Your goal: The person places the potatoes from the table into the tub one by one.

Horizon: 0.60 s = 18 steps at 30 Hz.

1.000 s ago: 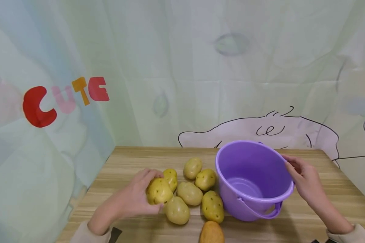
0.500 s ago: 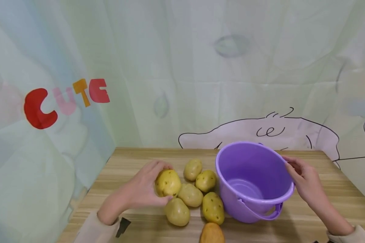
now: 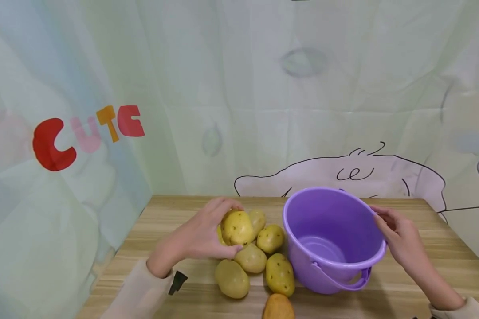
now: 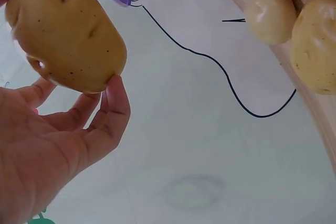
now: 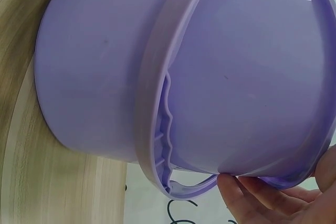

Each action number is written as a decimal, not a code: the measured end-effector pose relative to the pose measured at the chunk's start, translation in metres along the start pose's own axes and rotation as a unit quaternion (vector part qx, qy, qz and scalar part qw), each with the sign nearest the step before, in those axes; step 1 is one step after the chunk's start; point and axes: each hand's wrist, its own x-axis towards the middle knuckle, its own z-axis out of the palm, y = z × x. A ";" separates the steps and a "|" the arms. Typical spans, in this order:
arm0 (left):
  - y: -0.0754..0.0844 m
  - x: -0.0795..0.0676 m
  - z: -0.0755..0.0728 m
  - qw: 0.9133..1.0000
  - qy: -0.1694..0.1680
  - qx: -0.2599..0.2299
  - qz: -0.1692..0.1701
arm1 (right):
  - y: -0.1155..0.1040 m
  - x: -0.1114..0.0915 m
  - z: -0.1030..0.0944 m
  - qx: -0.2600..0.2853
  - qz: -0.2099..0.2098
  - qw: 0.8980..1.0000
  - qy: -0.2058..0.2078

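My left hand [image 3: 203, 235] grips a yellow potato [image 3: 237, 228] between thumb and fingers, raised over the other potatoes. In the left wrist view the dark-speckled potato [image 4: 68, 32] is held at the fingertips. My right hand [image 3: 401, 237] holds the rim of a purple bucket [image 3: 303, 268] on its right side. The right wrist view has the fingers against the bucket wall [image 5: 94, 66] just under the rim. Inside, the bucket's visible floor is bare. Several potatoes lie left of it, among them a pale one [image 3: 232, 279] and a spotted one [image 3: 280, 274].
An orange-brown oval thing [image 3: 278, 307] lies at the front, cut off by the frame. The bucket's handle [image 3: 355, 282] hangs down at its front. Behind the wooden table [image 3: 175, 206] hangs a printed curtain [image 3: 191, 88].
My left hand has lifted the potato and carried it right and away from me, over the pile toward the bucket. My right hand and the bucket have stayed put.
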 end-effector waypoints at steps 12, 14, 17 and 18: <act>0.011 0.030 0.004 0.999 0.003 -0.007 0.050 | 0.003 -0.001 0.002 0.003 -0.011 1.000 0.005; 0.014 0.035 0.005 0.999 0.001 -0.009 0.051 | 0.003 0.000 0.002 0.002 -0.012 1.000 0.007; 0.019 0.044 0.006 0.998 0.001 -0.014 0.057 | 0.004 0.000 0.002 0.002 -0.013 1.000 0.007; 0.020 0.046 0.006 0.998 0.001 -0.014 0.059 | 0.004 0.000 0.003 0.002 -0.012 1.000 0.006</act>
